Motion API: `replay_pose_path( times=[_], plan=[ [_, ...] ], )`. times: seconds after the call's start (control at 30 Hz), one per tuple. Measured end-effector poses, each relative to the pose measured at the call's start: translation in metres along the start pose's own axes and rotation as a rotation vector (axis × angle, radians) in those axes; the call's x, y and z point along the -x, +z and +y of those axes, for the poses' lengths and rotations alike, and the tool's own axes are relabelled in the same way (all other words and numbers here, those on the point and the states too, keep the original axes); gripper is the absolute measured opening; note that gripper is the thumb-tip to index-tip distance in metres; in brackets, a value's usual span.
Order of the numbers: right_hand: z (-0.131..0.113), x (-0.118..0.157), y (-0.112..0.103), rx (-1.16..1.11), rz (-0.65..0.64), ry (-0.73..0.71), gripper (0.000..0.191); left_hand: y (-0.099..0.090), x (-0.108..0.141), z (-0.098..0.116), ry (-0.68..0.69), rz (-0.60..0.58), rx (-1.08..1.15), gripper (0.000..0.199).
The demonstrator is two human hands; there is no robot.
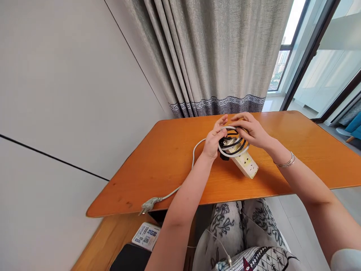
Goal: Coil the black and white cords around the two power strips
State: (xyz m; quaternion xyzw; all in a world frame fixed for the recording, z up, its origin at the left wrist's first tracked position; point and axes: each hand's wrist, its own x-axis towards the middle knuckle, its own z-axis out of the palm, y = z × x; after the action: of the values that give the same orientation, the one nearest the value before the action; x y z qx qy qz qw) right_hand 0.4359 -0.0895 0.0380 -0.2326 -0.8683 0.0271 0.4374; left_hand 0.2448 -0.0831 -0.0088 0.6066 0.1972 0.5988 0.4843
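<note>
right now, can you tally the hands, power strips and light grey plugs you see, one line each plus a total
Left hand and right hand: 2
Power strip: 1
Light grey plug: 1
Total: 4

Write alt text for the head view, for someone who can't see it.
A person's left hand holds black and white cable loops over one end of a white power strip at an orange-brown table, with the right hand at the loops. A pale plug lies at the table's near edge, leftward; a gray curtain hangs behind.
</note>
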Motion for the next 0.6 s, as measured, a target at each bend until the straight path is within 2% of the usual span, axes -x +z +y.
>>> replay_pose_path(
  times=[0.1, 0.23, 0.3, 0.37, 0.43, 0.5, 0.57, 0.6],
  plan=[
    [-0.012, -0.003, -0.004, 0.106, -0.084, -0.043, 0.022, -0.003, -0.001, 0.000, 0.026, -0.012, -0.074, 0.047],
    [-0.026, -0.012, -0.002, 0.416, -0.216, 0.062, 0.016, -0.005, -0.002, -0.004, 0.099, -0.039, -0.222, 0.052],
    [-0.028, -0.014, 0.001, 0.587, -0.251, 0.096, 0.017, -0.006, 0.000, -0.009, 0.138, -0.009, -0.281, 0.051],
    [-0.026, -0.013, 0.001, 0.685, -0.233, 0.127, 0.019, -0.006, 0.003, -0.015, 0.194, 0.062, -0.314, 0.048],
    [-0.022, -0.010, -0.001, 0.727, -0.161, 0.166, 0.017, -0.007, 0.008, -0.020, 0.266, 0.064, -0.370, 0.067],
    [-0.017, -0.007, -0.003, 0.745, -0.071, 0.199, 0.017, -0.007, 0.013, -0.021, 0.309, -0.047, -0.497, 0.101],
    [-0.013, -0.004, -0.005, 0.740, 0.000, 0.209, 0.018, -0.008, 0.014, -0.019, 0.287, -0.153, -0.652, 0.126],
    [-0.012, -0.003, -0.005, 0.726, 0.022, 0.200, 0.018, -0.008, 0.013, -0.017, 0.253, -0.169, -0.709, 0.131]
  ],
)
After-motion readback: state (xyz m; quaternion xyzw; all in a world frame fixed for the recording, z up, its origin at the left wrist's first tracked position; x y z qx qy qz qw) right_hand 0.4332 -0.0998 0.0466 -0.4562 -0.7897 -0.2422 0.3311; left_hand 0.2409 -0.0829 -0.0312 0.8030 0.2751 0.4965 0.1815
